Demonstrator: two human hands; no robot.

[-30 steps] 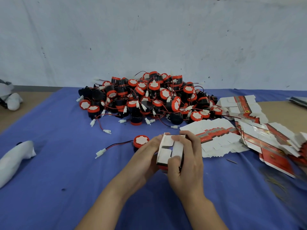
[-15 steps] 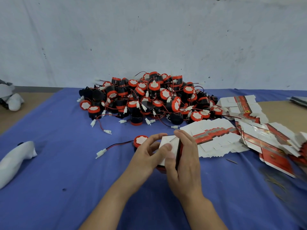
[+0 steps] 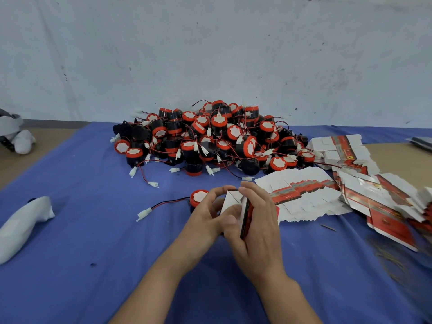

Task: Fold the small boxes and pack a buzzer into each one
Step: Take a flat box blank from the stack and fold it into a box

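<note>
Just below the middle of the frame, the left hand (image 3: 208,215) and the right hand (image 3: 260,230) both grip a half-folded small box (image 3: 233,198) above the blue cloth (image 3: 98,230), fingers curled over its top edge and thumbs against its white flaps, its red and black side turned edge-on. A single buzzer (image 3: 198,197) lies just behind the left hand's fingers, its wire running left to a white connector (image 3: 143,213). The buzzer pile (image 3: 210,141) sits further up at centre, and flat box blanks (image 3: 304,195) fan out to the right of the hands.
</note>
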